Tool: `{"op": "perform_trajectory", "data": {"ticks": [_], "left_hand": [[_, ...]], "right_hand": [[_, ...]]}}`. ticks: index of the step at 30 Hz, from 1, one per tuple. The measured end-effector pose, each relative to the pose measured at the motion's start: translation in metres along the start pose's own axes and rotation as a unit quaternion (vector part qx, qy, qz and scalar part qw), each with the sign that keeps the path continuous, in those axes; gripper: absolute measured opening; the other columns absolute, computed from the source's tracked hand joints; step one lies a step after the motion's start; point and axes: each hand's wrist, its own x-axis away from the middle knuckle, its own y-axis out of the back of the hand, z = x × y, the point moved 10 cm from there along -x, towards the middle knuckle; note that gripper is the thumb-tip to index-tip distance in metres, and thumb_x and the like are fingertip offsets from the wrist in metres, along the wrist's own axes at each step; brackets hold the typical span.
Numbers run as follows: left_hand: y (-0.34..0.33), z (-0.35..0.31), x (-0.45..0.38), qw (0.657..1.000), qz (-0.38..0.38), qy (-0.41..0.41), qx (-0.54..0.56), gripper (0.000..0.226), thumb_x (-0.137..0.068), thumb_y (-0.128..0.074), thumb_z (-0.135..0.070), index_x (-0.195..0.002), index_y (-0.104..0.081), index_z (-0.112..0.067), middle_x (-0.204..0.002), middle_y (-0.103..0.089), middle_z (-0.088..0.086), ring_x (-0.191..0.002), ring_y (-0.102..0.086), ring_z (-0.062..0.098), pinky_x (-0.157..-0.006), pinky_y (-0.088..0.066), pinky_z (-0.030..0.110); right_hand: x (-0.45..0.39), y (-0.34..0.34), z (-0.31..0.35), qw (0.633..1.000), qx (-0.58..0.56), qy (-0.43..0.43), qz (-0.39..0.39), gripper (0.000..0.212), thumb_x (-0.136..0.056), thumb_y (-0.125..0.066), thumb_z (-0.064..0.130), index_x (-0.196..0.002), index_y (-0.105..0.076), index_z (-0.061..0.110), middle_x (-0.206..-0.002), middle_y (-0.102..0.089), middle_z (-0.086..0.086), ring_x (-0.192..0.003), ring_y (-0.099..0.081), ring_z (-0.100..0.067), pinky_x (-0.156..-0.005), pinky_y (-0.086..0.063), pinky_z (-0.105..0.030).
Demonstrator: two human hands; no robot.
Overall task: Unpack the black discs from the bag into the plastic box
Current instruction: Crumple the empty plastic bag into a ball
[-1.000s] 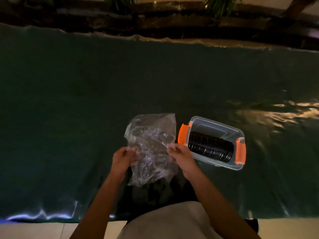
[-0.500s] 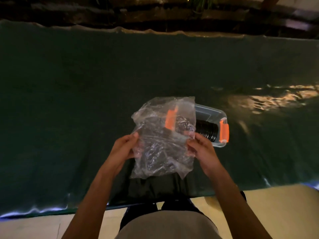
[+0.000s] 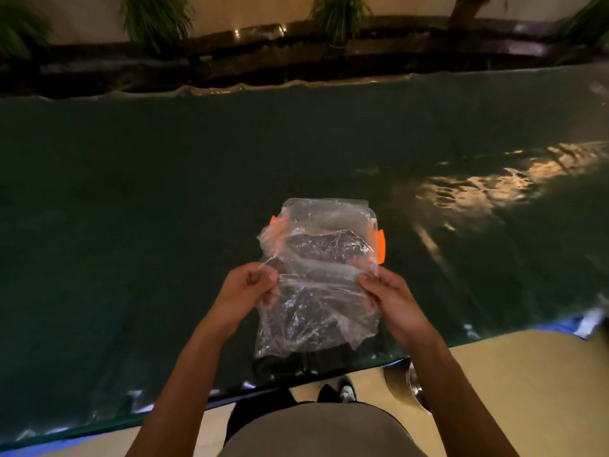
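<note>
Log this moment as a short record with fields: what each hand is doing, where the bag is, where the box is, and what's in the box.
left hand: grip pinching the left edge of the clear plastic bag
right hand: grip pinching the bag's right edge
bag: held spread between both hands, in front of the box; looks empty
plastic box: on the dark green table cover, mostly behind the bag, orange latches showing at both ends
black discs: dark row seen through the bag, in the box

Dim, warm glare right, soft blur
</note>
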Motion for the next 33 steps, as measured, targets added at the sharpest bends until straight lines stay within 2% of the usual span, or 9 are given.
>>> {"op": "perform_trajectory", "data": {"ticks": [2,5,12,15,18,23,26,29,33], "left_hand": [[-0.021,-0.005,0.002,1.000,0.000,0.001,0.009,0.012,-0.090,-0.055,-0.003,-0.079,-0.061,-0.006,-0.049,-0.062,-0.003,-0.042,-0.054,0.005,-0.044,-0.046,0.016],[-0.049,-0.004,0.006,0.999,-0.022,0.016,0.020,0.015,-0.093,-0.052,-0.010,-0.083,-0.063,-0.007,-0.055,-0.060,-0.005,-0.046,-0.052,0.003,-0.049,-0.044,0.017],[-0.103,-0.015,0.009,0.998,-0.052,-0.016,-0.020,0.028,-0.092,-0.055,-0.016,-0.066,-0.061,-0.009,-0.051,-0.054,-0.002,-0.042,-0.047,0.004,-0.046,-0.040,0.015],[-0.121,-0.014,0.011,0.998,-0.054,-0.013,-0.014,0.015,-0.089,-0.059,-0.011,-0.077,-0.064,-0.003,-0.061,-0.059,0.005,-0.048,-0.054,0.006,-0.050,-0.047,0.019],[-0.136,-0.012,0.013,0.999,-0.052,-0.006,0.003,0.012,-0.086,-0.061,-0.007,-0.074,-0.062,-0.008,-0.056,-0.063,-0.003,-0.047,-0.056,0.005,-0.049,-0.048,0.019],[-0.153,-0.011,0.018,0.998,-0.035,-0.005,0.048,0.023,-0.089,-0.057,-0.005,-0.068,-0.060,-0.014,-0.049,-0.059,-0.008,-0.044,-0.052,0.002,-0.045,-0.046,0.014],[-0.159,-0.014,0.019,0.996,-0.034,-0.006,0.077,0.024,-0.089,-0.054,-0.003,-0.069,-0.062,-0.014,-0.052,-0.060,-0.006,-0.045,-0.053,0.003,-0.045,-0.047,0.015],[-0.166,-0.015,0.020,0.995,-0.031,-0.007,0.096,0.028,-0.090,-0.051,-0.001,-0.072,-0.065,-0.018,-0.066,-0.061,0.001,-0.057,-0.056,0.009,-0.054,-0.050,0.021],[-0.175,-0.021,0.022,0.990,-0.016,-0.034,0.139,0.038,-0.090,-0.043,0.003,-0.079,-0.073,-0.019,-0.076,-0.071,-0.001,-0.070,-0.065,0.012,-0.063,-0.055,0.024]], "right_hand": [[0.008,0.019,0.004,0.999,-0.047,0.004,0.005,0.029,-0.089,-0.052,0.007,-0.114,-0.065,0.016,-0.087,-0.049,-0.027,-0.088,-0.044,-0.029,-0.080,-0.033,-0.041],[0.023,0.045,0.013,0.997,-0.083,0.007,0.005,0.035,-0.083,-0.055,0.013,-0.117,-0.064,0.015,-0.095,-0.041,-0.052,-0.102,-0.036,-0.034,-0.086,-0.026,-0.047],[0.045,0.107,0.012,0.997,-0.077,0.004,0.015,0.033,-0.089,-0.051,0.004,-0.115,-0.065,0.018,-0.095,-0.050,-0.046,-0.098,-0.042,-0.034,-0.084,-0.034,-0.043],[0.051,0.129,0.011,0.997,-0.069,0.008,0.029,0.033,-0.089,-0.052,0.006,-0.113,-0.067,0.023,-0.098,-0.071,-0.020,-0.090,-0.062,-0.029,-0.078,-0.052,-0.031],[0.058,0.145,0.015,0.998,-0.046,0.013,0.043,0.034,-0.087,-0.055,0.013,-0.117,-0.064,0.025,-0.079,-0.047,-0.038,-0.071,-0.051,-0.026,-0.068,-0.045,-0.028],[0.062,0.160,0.018,0.993,-0.110,0.003,0.045,0.039,-0.080,-0.056,0.015,-0.118,-0.064,0.022,-0.109,-0.026,-0.058,-0.105,-0.032,-0.031,-0.082,-0.029,-0.043],[0.060,0.169,0.016,0.989,-0.145,-0.003,0.039,0.039,-0.079,-0.057,0.013,-0.117,-0.065,0.020,-0.104,-0.047,-0.030,-0.104,-0.035,-0.034,-0.086,-0.031,-0.044],[0.059,0.180,0.014,0.985,-0.172,-0.010,0.021,0.036,-0.079,-0.056,0.008,-0.114,-0.067,0.012,-0.108,-0.052,-0.023,-0.101,-0.043,-0.035,-0.090,-0.040,-0.038],[0.059,0.191,0.018,0.982,-0.187,0.014,0.002,0.037,-0.087,-0.044,-0.005,-0.085,-0.076,0.014,-0.092,-0.077,-0.001,-0.088,-0.070,-0.012,-0.084,-0.054,-0.024]]}}
